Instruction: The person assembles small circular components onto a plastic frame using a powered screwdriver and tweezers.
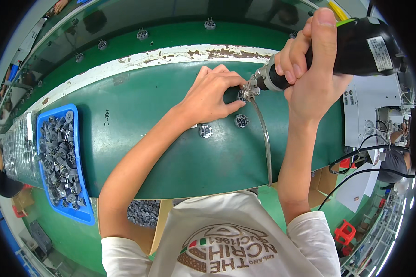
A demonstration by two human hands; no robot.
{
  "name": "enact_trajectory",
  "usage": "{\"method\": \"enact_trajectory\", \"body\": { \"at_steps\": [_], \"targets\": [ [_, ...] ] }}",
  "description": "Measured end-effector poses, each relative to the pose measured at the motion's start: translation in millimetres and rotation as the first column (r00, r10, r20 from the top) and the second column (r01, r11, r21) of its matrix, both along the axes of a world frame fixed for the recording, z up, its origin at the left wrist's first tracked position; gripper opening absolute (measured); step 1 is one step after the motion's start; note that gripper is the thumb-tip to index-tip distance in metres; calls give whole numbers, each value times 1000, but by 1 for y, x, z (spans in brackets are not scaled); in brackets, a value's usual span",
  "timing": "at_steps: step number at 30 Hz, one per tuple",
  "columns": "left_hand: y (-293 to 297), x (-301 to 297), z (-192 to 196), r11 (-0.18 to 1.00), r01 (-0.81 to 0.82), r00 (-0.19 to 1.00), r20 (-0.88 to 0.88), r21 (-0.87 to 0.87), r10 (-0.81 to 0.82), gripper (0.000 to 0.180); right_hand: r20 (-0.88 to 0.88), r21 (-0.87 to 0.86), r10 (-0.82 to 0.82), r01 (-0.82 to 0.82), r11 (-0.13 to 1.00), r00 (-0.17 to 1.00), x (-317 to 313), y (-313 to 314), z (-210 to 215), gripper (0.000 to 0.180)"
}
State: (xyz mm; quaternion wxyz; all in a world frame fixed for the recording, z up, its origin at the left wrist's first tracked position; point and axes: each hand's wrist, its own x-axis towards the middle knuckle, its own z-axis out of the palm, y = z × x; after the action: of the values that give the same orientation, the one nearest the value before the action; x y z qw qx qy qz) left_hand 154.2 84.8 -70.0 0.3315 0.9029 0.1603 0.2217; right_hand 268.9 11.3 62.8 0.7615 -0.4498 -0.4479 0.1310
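A blue tray (79, 138) heaped with grey metal parts (60, 159) is being seen well left of the fingers. Two round parts (205, 131) (241, 121) are lying just below them, on the green table (138, 115).

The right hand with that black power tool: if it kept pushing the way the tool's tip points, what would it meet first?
Probably the small round metal part that the left hand steadies on the green table. The right hand aims the power tool leftward at it; the tip looks at or almost on it, though depth is unclear.
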Motion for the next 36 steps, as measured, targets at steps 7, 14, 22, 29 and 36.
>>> {"method": "enact_trajectory", "body": {
  "at_steps": [7,14,22,29,36],
  "targets": [
    [0,0,1,1000,4,1000,-15,1,-4,38,15,10,26,-26,1000,1000,6,7,-6,34],
    [1,-2,0,1000,-7,1000,-5,3,7,36,-11,10,18,-17,1000,1000,-1,0,2,32],
    [14,-11,23,966,182,974,-99,-182,-202,58,146,6,140,-142,990,979,30,-56,42,37],
    [75,-19,35,985,-130,988,74,-114,139,24,33,-10,-83,84,996,996,27,-40,34,38],
    [148,-39,-1,623,-716,685,149,314,713,54,-38,34,88,-87,996,995,35,-39,29,37]
  ]
}}
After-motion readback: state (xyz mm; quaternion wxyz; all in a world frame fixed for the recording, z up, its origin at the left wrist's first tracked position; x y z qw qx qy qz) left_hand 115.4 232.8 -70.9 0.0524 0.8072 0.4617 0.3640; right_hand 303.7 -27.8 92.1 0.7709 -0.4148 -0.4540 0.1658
